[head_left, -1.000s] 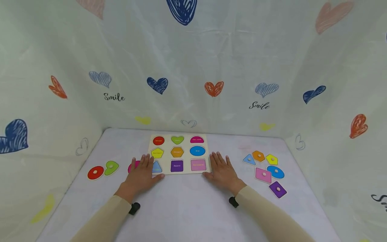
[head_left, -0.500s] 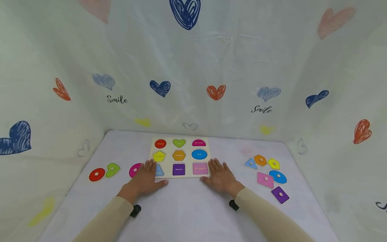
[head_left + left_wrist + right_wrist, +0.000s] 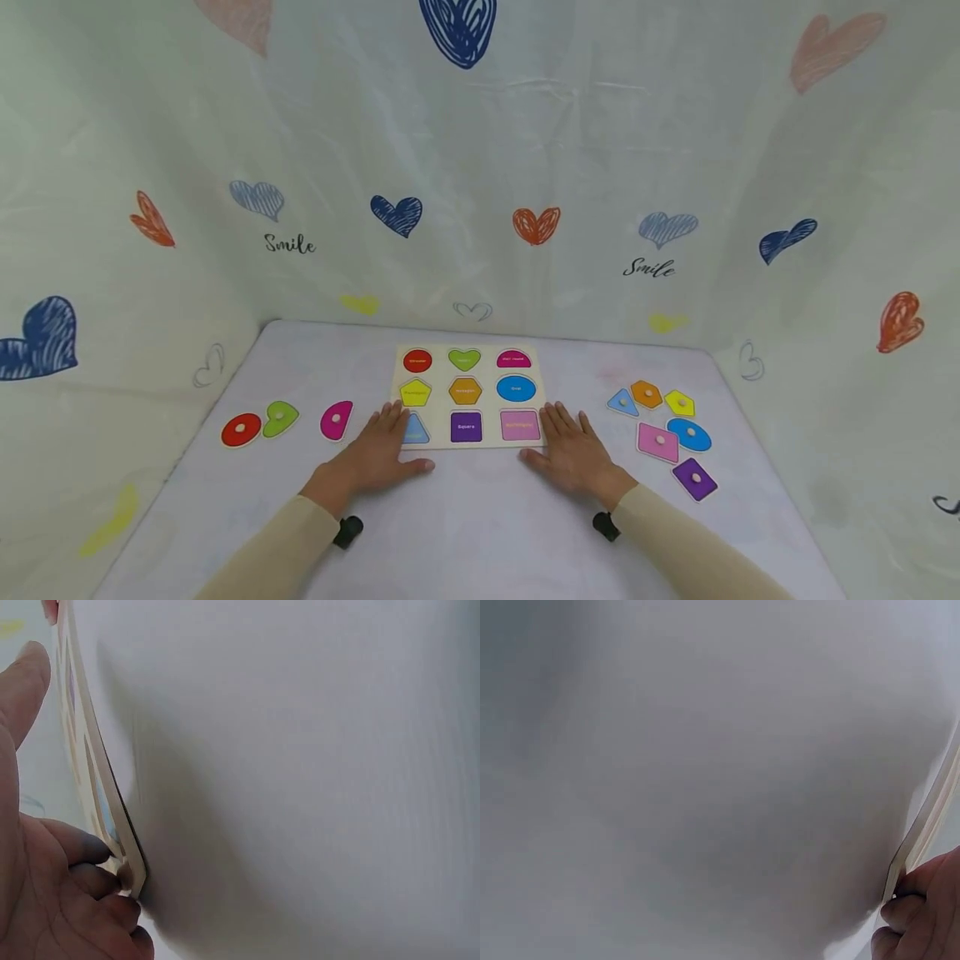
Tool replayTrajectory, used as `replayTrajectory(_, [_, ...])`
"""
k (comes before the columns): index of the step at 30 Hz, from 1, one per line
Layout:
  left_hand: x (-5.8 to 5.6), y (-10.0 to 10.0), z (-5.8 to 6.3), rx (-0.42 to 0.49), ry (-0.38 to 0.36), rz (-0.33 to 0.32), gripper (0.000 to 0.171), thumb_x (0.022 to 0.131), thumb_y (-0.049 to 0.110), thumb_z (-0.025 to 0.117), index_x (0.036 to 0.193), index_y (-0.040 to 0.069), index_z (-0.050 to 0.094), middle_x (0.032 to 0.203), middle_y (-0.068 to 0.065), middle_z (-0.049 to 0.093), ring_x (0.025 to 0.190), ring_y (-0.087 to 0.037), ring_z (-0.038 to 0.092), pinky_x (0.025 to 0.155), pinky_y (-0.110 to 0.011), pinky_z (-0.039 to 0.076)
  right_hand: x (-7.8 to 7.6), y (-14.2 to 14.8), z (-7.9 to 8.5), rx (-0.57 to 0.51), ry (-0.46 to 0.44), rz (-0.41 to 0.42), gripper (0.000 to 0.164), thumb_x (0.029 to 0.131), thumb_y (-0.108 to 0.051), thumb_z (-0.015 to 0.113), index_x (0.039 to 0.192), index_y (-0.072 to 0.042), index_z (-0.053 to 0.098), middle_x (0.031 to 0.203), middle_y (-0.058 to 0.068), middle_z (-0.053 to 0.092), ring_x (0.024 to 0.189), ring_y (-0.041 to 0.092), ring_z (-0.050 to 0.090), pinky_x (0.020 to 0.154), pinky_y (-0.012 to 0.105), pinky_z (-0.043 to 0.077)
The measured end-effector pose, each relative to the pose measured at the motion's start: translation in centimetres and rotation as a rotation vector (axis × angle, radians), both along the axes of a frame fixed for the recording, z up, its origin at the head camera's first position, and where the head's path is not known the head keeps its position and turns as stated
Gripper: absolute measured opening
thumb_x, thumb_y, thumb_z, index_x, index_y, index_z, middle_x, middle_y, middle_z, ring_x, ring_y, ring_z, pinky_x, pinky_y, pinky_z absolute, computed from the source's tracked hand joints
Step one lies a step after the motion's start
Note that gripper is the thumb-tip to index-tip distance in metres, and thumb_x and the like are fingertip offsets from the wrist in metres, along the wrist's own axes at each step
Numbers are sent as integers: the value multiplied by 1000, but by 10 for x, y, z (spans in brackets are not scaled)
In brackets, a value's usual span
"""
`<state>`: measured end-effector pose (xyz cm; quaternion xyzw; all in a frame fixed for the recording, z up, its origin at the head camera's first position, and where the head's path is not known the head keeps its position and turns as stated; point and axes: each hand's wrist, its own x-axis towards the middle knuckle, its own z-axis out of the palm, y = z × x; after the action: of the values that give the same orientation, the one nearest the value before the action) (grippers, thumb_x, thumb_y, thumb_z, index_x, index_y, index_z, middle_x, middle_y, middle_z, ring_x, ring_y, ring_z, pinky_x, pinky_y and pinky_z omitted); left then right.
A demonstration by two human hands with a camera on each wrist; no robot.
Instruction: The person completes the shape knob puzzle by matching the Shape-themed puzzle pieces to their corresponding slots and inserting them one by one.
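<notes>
A cream shape puzzle board (image 3: 440,427) lies on the table, printed with coloured, labelled shapes in rows. My left hand (image 3: 375,454) rests at its lower left corner, fingers extended and thumb spread, partly covering the blue triangle's spot. At the lower right side, my right hand (image 3: 573,454) touches the edge with its fingers stretched forward. In the left wrist view, fingertips meet the corner of the board (image 3: 112,795). The right wrist view shows fingers against the opposite corner of the board (image 3: 922,825). A magenta half-round piece (image 3: 337,421) lies just left of my left hand.
Farther left lie a red round piece (image 3: 241,430) and a green heart piece (image 3: 281,419). On the right are a blue triangle (image 3: 622,402), orange hexagon (image 3: 647,394), yellow pentagon (image 3: 680,403), blue oval (image 3: 689,434), pink rectangle (image 3: 657,442) and purple square (image 3: 695,480), all knobbed.
Over the last half second, both hands and the board have slid to the right across the table. The magenta half-round piece, partly covered before, now shows fully. The loose pieces stay where they were.
</notes>
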<state>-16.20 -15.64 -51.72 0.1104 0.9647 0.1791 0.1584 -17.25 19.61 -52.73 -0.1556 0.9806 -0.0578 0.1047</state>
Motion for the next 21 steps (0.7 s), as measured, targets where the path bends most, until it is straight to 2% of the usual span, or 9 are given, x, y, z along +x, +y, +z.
replayTrajectory(9, [17, 16, -7, -18, 23, -57, 110, 90, 71, 66, 165, 0, 29, 175, -21, 21, 163, -41, 16, 131, -57, 20, 36, 23, -3, 3, 34, 11, 91, 101, -66, 53, 162, -1, 38, 170, 18, 36, 160, 40, 27, 128, 67, 19])
replayTrajectory(16, [39, 18, -1, -35, 14, -61, 108, 90, 71, 68, 165, 3, 30, 175, -17, 23, 163, -37, 18, 131, -55, 23, 56, 29, -5, 21, 23, -8, 93, 101, -71, 50, 164, -4, 34, 172, 16, 32, 162, 38, 22, 129, 67, 17])
replayTrajectory(21, [51, 18, 1, -32, -5, -56, 108, 89, 69, 70, 166, 4, 31, 176, -14, 22, 164, -36, 17, 129, -56, 26, 67, 29, -6, -12, 22, -19, 94, 101, -71, 50, 164, -3, 35, 171, 17, 33, 162, 38, 24, 129, 67, 17])
